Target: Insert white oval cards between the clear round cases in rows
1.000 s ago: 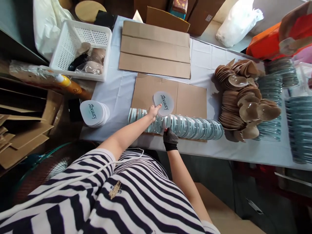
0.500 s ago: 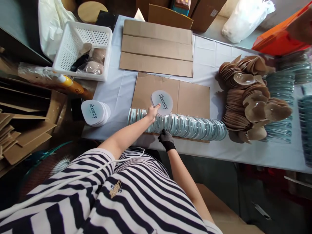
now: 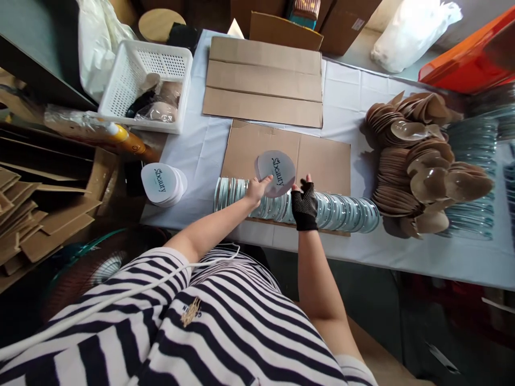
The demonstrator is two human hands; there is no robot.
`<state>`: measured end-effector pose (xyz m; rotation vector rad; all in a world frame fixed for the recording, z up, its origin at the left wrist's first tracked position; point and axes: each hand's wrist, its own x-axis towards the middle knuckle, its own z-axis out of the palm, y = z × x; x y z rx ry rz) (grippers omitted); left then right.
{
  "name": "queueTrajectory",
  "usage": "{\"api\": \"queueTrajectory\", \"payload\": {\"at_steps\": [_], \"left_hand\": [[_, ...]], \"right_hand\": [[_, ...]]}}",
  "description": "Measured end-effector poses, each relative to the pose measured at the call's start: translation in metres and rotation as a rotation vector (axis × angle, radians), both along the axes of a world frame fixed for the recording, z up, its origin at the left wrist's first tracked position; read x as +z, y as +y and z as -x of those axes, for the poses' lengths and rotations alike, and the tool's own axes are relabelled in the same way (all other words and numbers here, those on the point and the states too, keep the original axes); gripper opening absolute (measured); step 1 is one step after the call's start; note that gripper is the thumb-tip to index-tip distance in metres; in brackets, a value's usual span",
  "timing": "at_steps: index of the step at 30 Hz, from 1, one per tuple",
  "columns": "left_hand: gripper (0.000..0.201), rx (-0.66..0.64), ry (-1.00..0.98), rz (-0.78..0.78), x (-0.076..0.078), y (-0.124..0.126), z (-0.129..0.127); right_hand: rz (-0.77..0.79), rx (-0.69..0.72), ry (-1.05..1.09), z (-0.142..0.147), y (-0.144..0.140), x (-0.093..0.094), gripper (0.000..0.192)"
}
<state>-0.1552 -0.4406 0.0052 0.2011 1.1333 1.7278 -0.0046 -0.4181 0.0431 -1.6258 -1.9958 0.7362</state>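
In the head view, your left hand (image 3: 256, 191) and your gloved right hand (image 3: 304, 201) meet at the centre of the frame on one printed card (image 3: 276, 172). The left fingers pinch its left edge, and the right fingers, bare past the glove, touch its lower right edge; whether they grip it you cannot tell from here. The card is a pale rounded shape with dark script lettering. It is held just above the row of clear lids (image 3: 338, 212), which lies along the near edge of the cardboard sheet (image 3: 325, 161) on the worktop (image 3: 354, 88). By the look of it, the work is at an early stage. A stack of the same cards (image 3: 161, 184) waits at centre left, and heaps of tan cups (image 3: 418, 161) sit at the right.
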Motion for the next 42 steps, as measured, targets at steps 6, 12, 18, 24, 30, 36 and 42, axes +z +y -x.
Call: {"api": "queueTrajectory", "payload": {"at_steps": [6, 12, 18, 24, 30, 36, 42], "left_hand": [[0.020, -0.024, -0.096, 0.090, 0.002, -0.030, -0.012], [0.026, -0.002, -0.122, 0.033, 0.006, -0.015, 0.028], [0.030, 0.049, -0.136, 0.172, -0.003, 0.004, 0.072], [0.030, 0.071, -0.222, 0.175, -0.006, -0.003, 0.067], [0.027, 0.084, -0.224, 0.217, -0.009, -0.001, 0.069], [0.033, 0.046, -0.224, 0.182, -0.014, -0.003, 0.069], [0.031, 0.038, -0.195, 0.148, -0.016, -0.005, 0.068]], "right_hand": [[-0.300, 0.191, -0.095, 0.032, -0.032, 0.002, 0.048], [-0.203, -0.256, -0.126, 0.006, -0.057, 0.009, 0.045], [0.067, 0.113, -0.450, -0.019, -0.135, -0.009, 0.037], [0.212, 0.211, -0.611, 0.042, -0.101, -0.026, 0.034], [0.278, 0.189, -0.567, 0.036, -0.090, -0.013, 0.023], [0.201, 0.106, -0.419, 0.049, -0.073, -0.027, 0.020], [0.207, 0.107, -0.286, 0.053, -0.078, -0.056, 0.028]]}}
